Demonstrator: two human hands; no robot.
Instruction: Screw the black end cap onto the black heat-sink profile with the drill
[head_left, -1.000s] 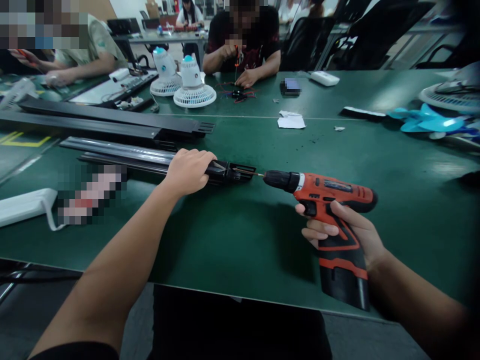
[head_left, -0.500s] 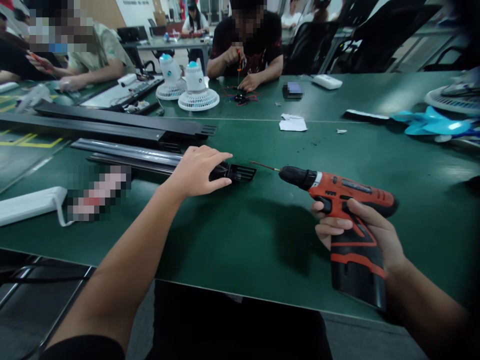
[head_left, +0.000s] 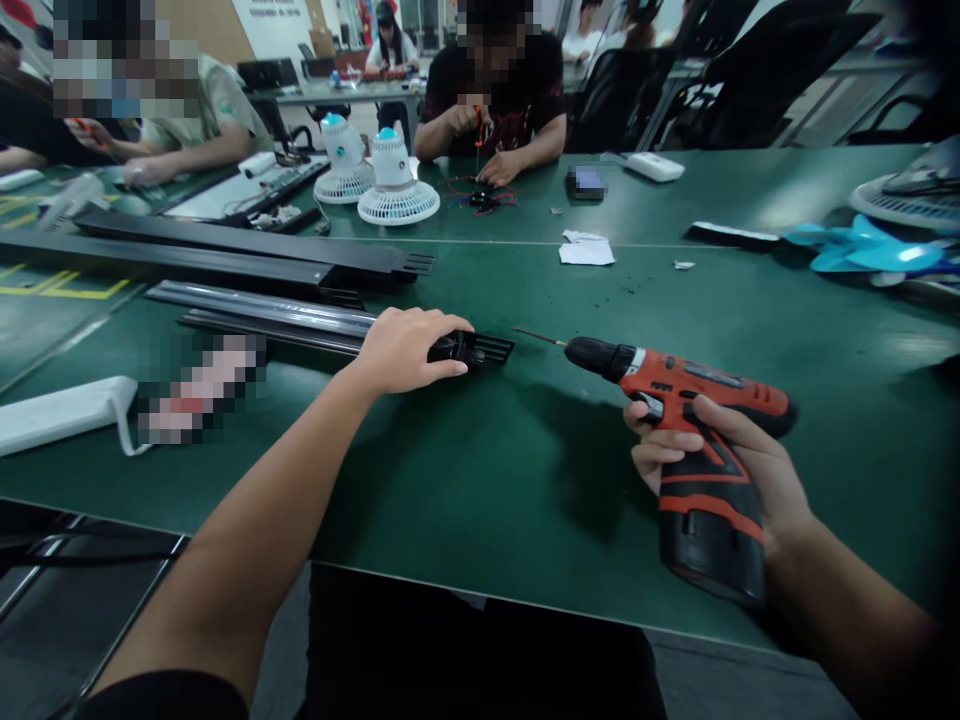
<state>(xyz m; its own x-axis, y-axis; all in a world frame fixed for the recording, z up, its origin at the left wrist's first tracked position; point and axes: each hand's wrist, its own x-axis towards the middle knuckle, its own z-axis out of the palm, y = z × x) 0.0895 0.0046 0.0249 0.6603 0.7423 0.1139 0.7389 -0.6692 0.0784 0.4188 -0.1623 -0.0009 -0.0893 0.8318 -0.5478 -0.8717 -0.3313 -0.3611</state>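
My right hand (head_left: 739,450) grips an orange and black cordless drill (head_left: 697,385) by its handle, the index finger at the trigger. Its long thin bit (head_left: 538,336) points left, the tip apart from the slotted black end piece (head_left: 491,348) of a long black bar (head_left: 270,312). My left hand (head_left: 409,350) lies over that bar near its right end, fingers curled round the far side and thumb on the near side. The palm hides part of the bar. A glossy strip runs along the bar's top, and it rests on the green table (head_left: 465,500).
Behind the bar lie more long black housings (head_left: 225,250). White fan bodies (head_left: 397,185), a paper scrap (head_left: 586,248) and blue fan blades (head_left: 862,245) lie farther off. A white bar-shaped item (head_left: 67,412) is at left. Across the table a person (head_left: 491,100) holds a screwdriver.
My left hand has come down slightly and its fingers have closed over the bar's end. The drill has shifted slightly right, its bit a little farther from the end piece.
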